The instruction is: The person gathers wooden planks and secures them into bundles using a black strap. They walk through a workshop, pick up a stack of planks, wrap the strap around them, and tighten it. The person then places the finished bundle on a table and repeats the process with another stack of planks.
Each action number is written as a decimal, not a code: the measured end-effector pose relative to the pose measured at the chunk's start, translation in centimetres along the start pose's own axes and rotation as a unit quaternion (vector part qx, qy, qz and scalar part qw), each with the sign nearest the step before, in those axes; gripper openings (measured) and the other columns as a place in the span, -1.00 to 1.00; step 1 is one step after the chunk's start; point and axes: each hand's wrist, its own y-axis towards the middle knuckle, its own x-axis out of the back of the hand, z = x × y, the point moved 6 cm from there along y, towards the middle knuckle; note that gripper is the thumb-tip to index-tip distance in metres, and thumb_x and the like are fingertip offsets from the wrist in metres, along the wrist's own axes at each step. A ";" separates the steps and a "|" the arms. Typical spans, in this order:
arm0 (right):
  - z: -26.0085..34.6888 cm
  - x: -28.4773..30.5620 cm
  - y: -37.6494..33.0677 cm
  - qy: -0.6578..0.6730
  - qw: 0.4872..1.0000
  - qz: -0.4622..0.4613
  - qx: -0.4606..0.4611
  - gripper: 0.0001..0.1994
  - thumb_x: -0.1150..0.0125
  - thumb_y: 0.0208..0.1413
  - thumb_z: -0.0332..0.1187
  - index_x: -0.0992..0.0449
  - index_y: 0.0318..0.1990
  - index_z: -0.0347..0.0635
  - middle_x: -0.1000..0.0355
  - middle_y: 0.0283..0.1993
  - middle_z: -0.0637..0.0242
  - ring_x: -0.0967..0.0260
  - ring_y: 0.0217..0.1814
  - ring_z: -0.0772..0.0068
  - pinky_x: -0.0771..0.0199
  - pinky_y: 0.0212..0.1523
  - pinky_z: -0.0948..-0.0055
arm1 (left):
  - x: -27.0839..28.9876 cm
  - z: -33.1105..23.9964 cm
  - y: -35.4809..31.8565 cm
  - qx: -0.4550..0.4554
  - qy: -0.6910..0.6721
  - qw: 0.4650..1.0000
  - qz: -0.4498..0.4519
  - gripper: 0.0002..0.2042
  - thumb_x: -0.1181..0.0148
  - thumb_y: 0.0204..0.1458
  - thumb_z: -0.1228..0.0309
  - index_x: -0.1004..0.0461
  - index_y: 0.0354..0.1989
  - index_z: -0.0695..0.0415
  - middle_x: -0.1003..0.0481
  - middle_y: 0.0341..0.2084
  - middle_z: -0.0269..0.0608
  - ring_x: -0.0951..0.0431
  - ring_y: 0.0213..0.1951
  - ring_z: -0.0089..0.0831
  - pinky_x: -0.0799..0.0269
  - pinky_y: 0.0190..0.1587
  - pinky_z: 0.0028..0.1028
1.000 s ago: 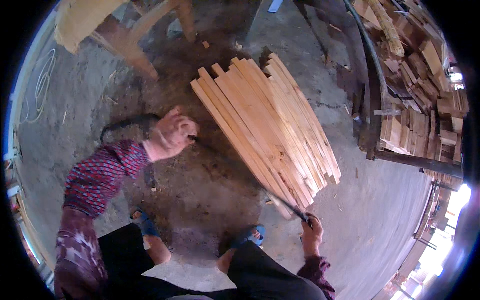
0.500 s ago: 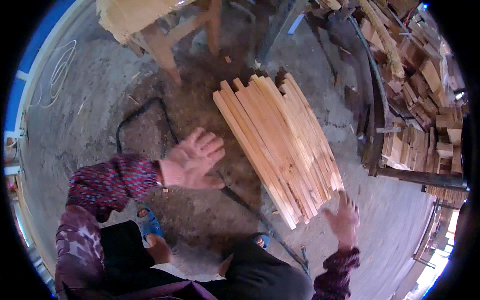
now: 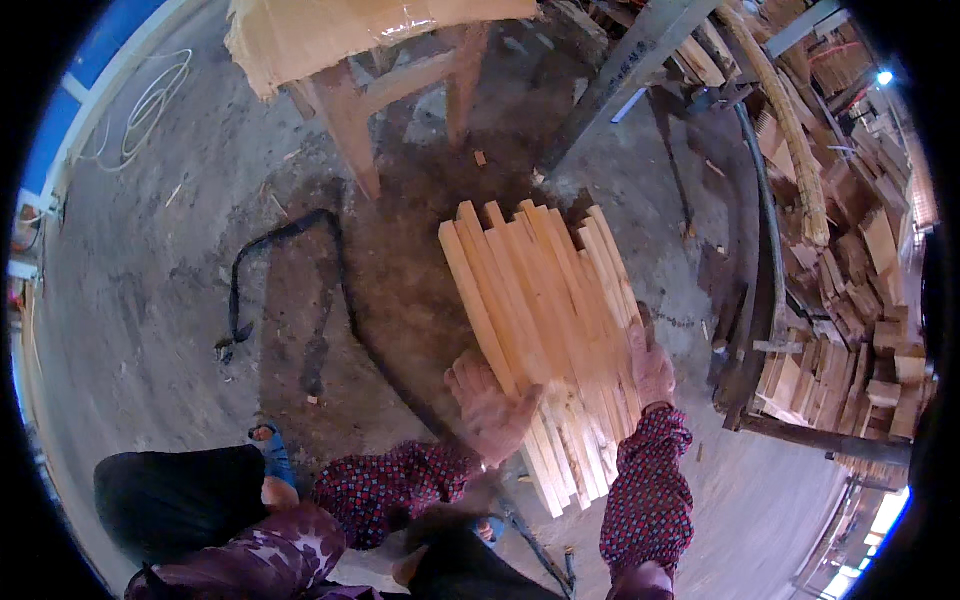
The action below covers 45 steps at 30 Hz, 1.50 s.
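While flanking slats, both hands press.

No labels, signs or screens in view; only one wrapped thing, at twelve o'clock: pale tan sheeting with a glossy clear film draped over the top of a wooden stool, edges hanging ragged

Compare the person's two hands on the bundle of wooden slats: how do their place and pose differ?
The left hand presses the left edge of the bundle of wooden slats, palm open; the right hand lies on its right edge. The left forearm comes in at a slant from the lower left, while the right one rises almost straight up. Both wear dark red patterned sleeves and touch the bundle's near half.
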 end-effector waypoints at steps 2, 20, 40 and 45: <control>-0.6 -1.1 0.5 -0.092 0.995 0.007 0.049 -0.52 0.16 0.25 -0.19 -0.11 0.33 0.14 -0.39 0.04 -0.12 -0.41 -0.01 -0.17 -0.49 -0.15 0.13 | -1.1 0.2 -0.4 0.028 -0.038 0.999 -0.018 -0.17 -0.04 0.07 -0.04 0.05 0.27 0.44 0.06 0.26 0.40 0.20 0.31 0.24 0.45 0.32 0.13; -4.7 2.2 -11.4 0.273 0.945 -0.029 -0.176 -0.28 0.00 0.10 0.25 -0.53 -0.14 -0.43 -0.50 -0.27 0.17 -0.39 -0.24 0.31 -0.36 -0.15 0.31 | -1.6 -3.5 -1.3 0.037 -0.599 0.799 0.040 -0.30 -0.24 -0.04 0.49 -0.01 0.27 0.28 -0.25 0.10 -0.05 -0.30 0.11 -0.30 -0.29 0.14 -0.32; 11.4 -13.6 -27.6 0.453 0.867 0.119 -0.170 -0.62 -0.19 0.10 -0.08 -0.51 -0.26 -0.32 -0.48 -0.43 0.01 -0.48 -0.27 0.16 -0.42 -0.34 0.31 | 12.2 8.9 10.1 -0.245 0.262 0.906 0.223 -0.18 -0.17 -0.10 -0.15 -0.20 0.26 0.16 -0.06 0.29 0.15 -0.01 0.34 0.02 0.07 0.34 -0.12; 12.3 -12.4 -27.4 0.449 0.842 0.204 -0.221 -0.62 -0.18 0.09 -0.06 -0.51 -0.23 -0.27 -0.49 -0.40 0.18 -0.42 -0.35 0.32 -0.40 -0.28 0.42 | 12.6 9.5 10.4 -0.261 0.301 0.887 0.232 -0.14 -0.18 -0.14 -0.20 -0.15 0.30 0.05 -0.04 0.31 0.03 0.05 0.36 0.04 0.17 0.36 -0.05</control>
